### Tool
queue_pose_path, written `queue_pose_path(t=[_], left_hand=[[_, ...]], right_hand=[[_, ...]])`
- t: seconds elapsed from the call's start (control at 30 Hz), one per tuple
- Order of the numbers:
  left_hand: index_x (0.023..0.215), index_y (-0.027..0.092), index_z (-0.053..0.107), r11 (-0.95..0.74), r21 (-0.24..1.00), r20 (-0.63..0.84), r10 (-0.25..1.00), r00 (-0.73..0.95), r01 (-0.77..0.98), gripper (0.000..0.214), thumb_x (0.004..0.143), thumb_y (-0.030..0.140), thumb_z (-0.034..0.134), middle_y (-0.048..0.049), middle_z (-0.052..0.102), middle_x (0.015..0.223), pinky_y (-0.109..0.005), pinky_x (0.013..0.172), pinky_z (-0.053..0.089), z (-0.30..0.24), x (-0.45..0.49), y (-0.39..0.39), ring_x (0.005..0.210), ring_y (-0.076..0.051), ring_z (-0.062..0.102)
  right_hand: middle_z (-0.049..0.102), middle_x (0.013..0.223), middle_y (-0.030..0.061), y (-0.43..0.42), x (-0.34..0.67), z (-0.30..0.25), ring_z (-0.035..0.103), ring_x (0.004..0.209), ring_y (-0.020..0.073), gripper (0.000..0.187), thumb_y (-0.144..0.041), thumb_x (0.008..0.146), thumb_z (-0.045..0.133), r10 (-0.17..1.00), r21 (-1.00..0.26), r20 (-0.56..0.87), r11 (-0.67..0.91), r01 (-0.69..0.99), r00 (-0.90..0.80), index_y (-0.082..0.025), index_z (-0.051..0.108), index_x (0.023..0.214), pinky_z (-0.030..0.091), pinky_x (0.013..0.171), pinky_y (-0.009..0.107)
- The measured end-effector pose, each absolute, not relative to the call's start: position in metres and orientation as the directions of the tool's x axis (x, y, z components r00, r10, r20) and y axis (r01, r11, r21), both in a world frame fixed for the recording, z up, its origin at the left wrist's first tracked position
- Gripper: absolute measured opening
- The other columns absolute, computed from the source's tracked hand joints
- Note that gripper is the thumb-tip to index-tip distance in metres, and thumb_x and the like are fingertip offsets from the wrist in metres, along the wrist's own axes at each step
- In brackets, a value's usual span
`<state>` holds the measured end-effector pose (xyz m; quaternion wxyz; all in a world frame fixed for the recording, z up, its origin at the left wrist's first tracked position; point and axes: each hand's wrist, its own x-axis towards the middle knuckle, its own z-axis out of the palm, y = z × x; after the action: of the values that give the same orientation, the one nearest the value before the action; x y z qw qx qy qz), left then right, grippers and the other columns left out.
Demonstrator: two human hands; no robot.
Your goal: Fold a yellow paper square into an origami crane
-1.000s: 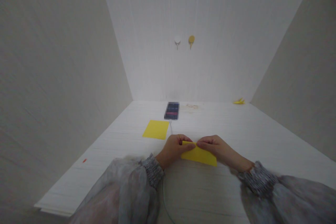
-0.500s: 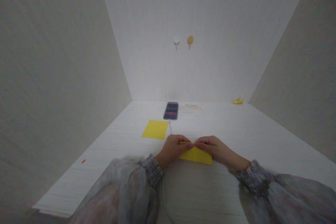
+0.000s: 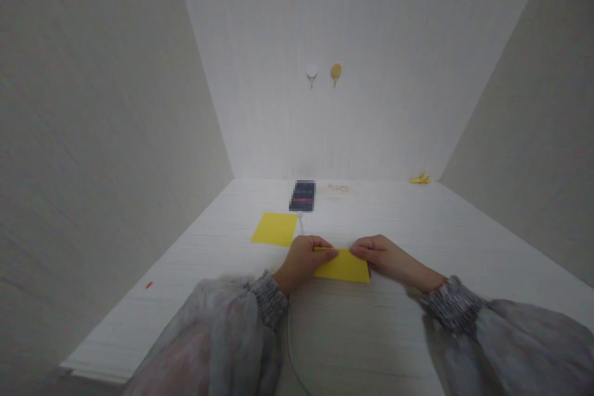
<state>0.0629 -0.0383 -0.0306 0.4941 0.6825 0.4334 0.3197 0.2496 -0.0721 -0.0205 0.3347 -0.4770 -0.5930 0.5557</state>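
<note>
A folded yellow paper [image 3: 344, 266] lies flat on the white table [image 3: 417, 229] in front of me. My left hand [image 3: 304, 258] pinches its left end, fingers closed on the upper edge. My right hand [image 3: 378, 253] grips the right end of the same edge, fingers pressed together on it. Both wrists rest low on the table. A second yellow sheet [image 3: 275, 228], unfolded, lies flat just beyond my left hand.
A dark phone [image 3: 303, 195] lies further back with a white cable [image 3: 290, 334] running toward me. A small yellow folded piece [image 3: 420, 179] sits at the far right corner. Two hooks [image 3: 323, 72] hang on the back wall. A red speck [image 3: 149, 284] marks the table's left side.
The tilted paper has been pressed down flat and squared to the table. My hands have moved slightly apart along its upper edge.
</note>
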Motion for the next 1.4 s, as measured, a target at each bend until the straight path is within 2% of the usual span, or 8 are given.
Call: queue_pose_path(t=[0.17,0.4,0.53,0.63,0.73,1.4], left_hand=[[0.071,0.011,0.063,-0.105,0.963,-0.008,0.910,0.415,0.249,0.034,0.056,0.042,0.061,-0.0050,0.061,0.064,-0.021,0.048,0.038,-0.032,0.063,-0.039,0.055,-0.012,0.052],[0.072,0.011,0.063,-0.122,0.960,0.002,0.903,0.430,0.252,0.037,0.056,0.044,0.060,-0.0054,0.062,0.065,-0.022,0.048,0.038,-0.036,0.061,-0.038,0.055,-0.013,0.053],[0.074,0.011,0.063,-0.134,0.965,0.022,0.898,0.439,0.227,0.035,0.057,0.042,0.061,-0.0046,0.061,0.066,-0.021,0.050,0.039,-0.037,0.059,-0.037,0.056,-0.012,0.053],[0.076,0.012,0.063,-0.143,0.964,0.028,0.893,0.450,0.224,0.033,0.058,0.040,0.060,-0.0040,0.061,0.067,-0.021,0.050,0.039,-0.037,0.058,-0.037,0.055,-0.011,0.052],[0.076,0.012,0.063,-0.173,0.956,0.049,0.889,0.455,0.237,0.033,0.059,0.041,0.060,-0.0041,0.061,0.068,-0.021,0.050,0.039,-0.039,0.059,-0.037,0.056,-0.011,0.052],[0.076,0.012,0.063,-0.126,0.980,0.039,0.882,0.470,0.155,0.033,0.059,0.041,0.061,-0.0045,0.062,0.069,-0.022,0.052,0.041,-0.044,0.062,-0.033,0.058,-0.012,0.055]], right_hand=[[0.052,0.045,-0.0020,-0.071,0.252,-0.022,0.048,0.037,0.0097,0.032,-0.044,0.072,0.050,0.919,-0.967,-0.176,-0.095,0.235,-0.352,-0.014,0.053,0.060,0.036,0.040,0.022],[0.056,0.047,-0.0014,-0.069,0.257,-0.022,0.052,0.040,0.0105,0.035,-0.047,0.072,0.047,0.888,-0.953,-0.213,-0.097,0.286,-0.408,-0.013,0.054,0.064,0.038,0.042,0.021],[0.059,0.054,0.0008,-0.070,0.257,-0.017,0.052,0.046,0.0092,0.031,-0.041,0.070,0.053,0.914,-0.957,-0.158,-0.049,0.285,-0.373,-0.011,0.058,0.065,0.038,0.047,0.021],[0.058,0.055,0.0020,-0.073,0.255,-0.010,0.049,0.049,0.0086,0.035,-0.041,0.073,0.050,0.936,-0.951,-0.112,-0.004,0.309,-0.333,-0.011,0.061,0.060,0.038,0.051,0.021],[0.060,0.059,0.0032,-0.075,0.255,-0.007,0.049,0.051,0.0093,0.035,-0.042,0.073,0.049,0.926,-0.952,-0.119,-0.003,0.307,-0.359,-0.011,0.063,0.064,0.038,0.053,0.022],[0.054,0.051,0.0004,-0.074,0.255,-0.006,0.043,0.047,0.0085,0.027,-0.034,0.070,0.054,0.951,-0.924,-0.077,0.045,0.380,-0.300,-0.011,0.064,0.062,0.034,0.049,0.022]])
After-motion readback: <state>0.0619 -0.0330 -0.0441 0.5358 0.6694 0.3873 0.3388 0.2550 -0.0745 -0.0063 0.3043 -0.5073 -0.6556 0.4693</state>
